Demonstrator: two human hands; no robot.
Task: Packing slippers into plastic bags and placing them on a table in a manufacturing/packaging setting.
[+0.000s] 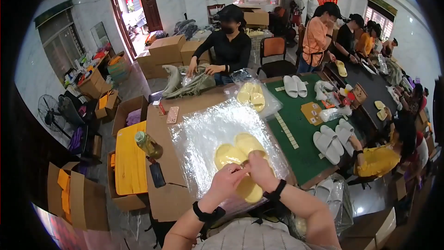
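A pair of pale yellow slippers [250,190] lies over the shiny clear plastic bags [199,134] spread on the cardboard-topped table right in front of me. My left hand [227,179] and my right hand [262,172] meet above the slippers, thumbs and fingertips pinched together close to one another. Whatever sits between the fingers is too small and covered to make out. Both wrists wear black bands. Beyond the plastic, a second yellow pair [251,95] rests in a clear bag.
Left of the plastic are a bottle [148,144], a dark phone [157,174] and a pink phone [172,115]. Yellow packs [131,157] fill a carton alongside. White slippers [328,144] lie on the green mat [289,159] at right. Co-workers stand across the table and along the right.
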